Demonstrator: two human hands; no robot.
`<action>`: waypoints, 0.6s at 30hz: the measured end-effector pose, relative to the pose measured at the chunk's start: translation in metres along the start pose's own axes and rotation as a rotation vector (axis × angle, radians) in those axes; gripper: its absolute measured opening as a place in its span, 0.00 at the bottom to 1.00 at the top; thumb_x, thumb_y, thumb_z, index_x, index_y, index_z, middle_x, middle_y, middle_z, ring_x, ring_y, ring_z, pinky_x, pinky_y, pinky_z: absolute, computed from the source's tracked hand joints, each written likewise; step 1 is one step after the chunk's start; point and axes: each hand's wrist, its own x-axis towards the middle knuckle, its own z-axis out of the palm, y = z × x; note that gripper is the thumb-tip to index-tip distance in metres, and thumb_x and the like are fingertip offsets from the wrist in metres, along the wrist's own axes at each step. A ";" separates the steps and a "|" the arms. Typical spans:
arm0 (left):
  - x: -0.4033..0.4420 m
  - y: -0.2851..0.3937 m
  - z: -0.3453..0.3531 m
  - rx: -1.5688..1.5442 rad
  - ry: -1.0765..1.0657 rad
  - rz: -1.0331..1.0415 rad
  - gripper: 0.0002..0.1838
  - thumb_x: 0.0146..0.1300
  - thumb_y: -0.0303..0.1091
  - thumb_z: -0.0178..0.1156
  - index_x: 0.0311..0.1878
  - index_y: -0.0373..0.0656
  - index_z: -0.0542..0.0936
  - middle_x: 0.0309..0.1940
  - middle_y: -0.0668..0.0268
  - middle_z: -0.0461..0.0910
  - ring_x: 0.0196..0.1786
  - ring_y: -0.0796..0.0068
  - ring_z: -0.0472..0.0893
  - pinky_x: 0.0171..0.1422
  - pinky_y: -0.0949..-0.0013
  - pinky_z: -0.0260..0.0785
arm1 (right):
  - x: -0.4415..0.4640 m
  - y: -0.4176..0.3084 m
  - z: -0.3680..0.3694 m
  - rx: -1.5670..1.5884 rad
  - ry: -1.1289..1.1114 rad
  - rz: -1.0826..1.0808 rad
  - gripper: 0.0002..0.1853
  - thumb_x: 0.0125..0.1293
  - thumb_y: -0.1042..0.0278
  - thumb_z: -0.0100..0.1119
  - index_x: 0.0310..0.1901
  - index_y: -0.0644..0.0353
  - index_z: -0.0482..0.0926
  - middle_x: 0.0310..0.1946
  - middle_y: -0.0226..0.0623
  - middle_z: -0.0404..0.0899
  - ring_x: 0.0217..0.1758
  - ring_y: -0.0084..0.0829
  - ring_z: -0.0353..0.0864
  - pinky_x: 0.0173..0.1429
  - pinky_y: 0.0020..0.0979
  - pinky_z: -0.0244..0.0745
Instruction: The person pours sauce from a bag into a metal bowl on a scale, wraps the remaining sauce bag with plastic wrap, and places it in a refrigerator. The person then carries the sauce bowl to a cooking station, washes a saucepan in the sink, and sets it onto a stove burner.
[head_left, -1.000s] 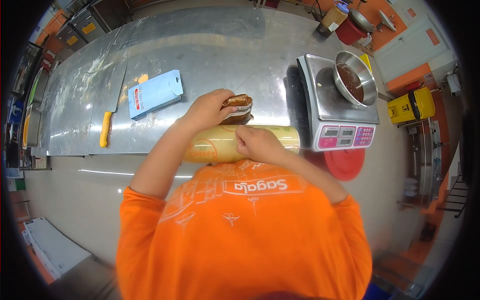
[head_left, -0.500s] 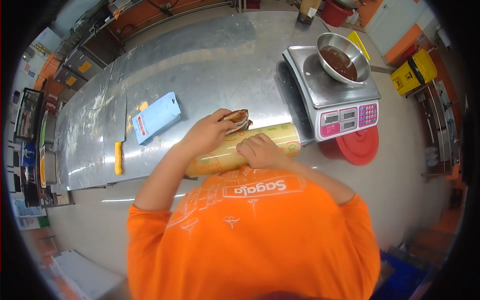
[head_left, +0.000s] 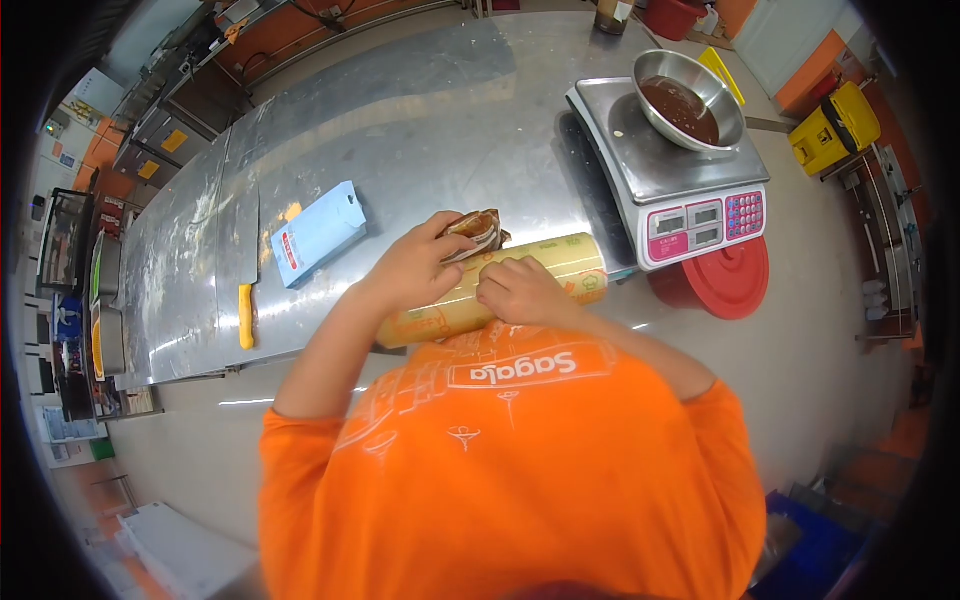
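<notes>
In the middle of the frame, a glossy brown packet (head_left: 482, 232) is held by the left hand (head_left: 412, 268), just above a yellowish roll of wrap (head_left: 572, 268). The fingers of this hand are partly closed, with the thumb on the near side of the packet. The fingers of the right hand (head_left: 527, 292) are curled and laid on the roll; whether the edge of film is pinched under them cannot be told.

The packet is judged to be soft, rather light and a little slippery, so it is better gripped around its full middle, with gentle pressure. The roll looks heavier and firm, but it can turn easily on its smooth surface; it should be steadied by a broad hold on both ends.

The roll is lying along the near edge of the metal table (head_left: 430, 150). At centre left, a light blue box (head_left: 320, 235) and a yellow-handled knife (head_left: 246, 315) are seen. At upper right, a steel bowl (head_left: 718, 92) with brown contents is supported on the scale (head_left: 655, 180).
</notes>
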 end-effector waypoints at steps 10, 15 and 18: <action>-0.003 -0.005 0.002 -0.037 0.004 0.006 0.21 0.49 0.28 0.48 0.49 0.41 0.73 0.58 0.51 0.61 0.60 0.52 0.63 0.63 0.62 0.57 | 0.018 -0.005 -0.009 0.164 0.062 0.089 0.03 0.50 0.70 0.51 0.26 0.58 0.71 0.26 0.31 0.67 0.32 0.31 0.72 0.32 0.34 0.62; -0.005 -0.009 0.001 -0.079 -0.002 -0.015 0.22 0.48 0.27 0.47 0.50 0.41 0.73 0.59 0.52 0.60 0.61 0.53 0.63 0.64 0.62 0.57 | 0.019 -0.008 -0.012 -0.099 -0.086 -0.028 0.05 0.49 0.68 0.52 0.25 0.59 0.71 0.28 0.34 0.68 0.31 0.29 0.72 0.32 0.31 0.60; -0.006 -0.007 0.002 -0.081 -0.020 -0.022 0.21 0.49 0.30 0.52 0.50 0.41 0.73 0.59 0.51 0.60 0.61 0.52 0.63 0.64 0.62 0.57 | 0.019 -0.009 -0.009 -0.189 0.014 -0.073 0.04 0.49 0.70 0.50 0.26 0.59 0.69 0.31 0.37 0.68 0.29 0.32 0.70 0.34 0.32 0.61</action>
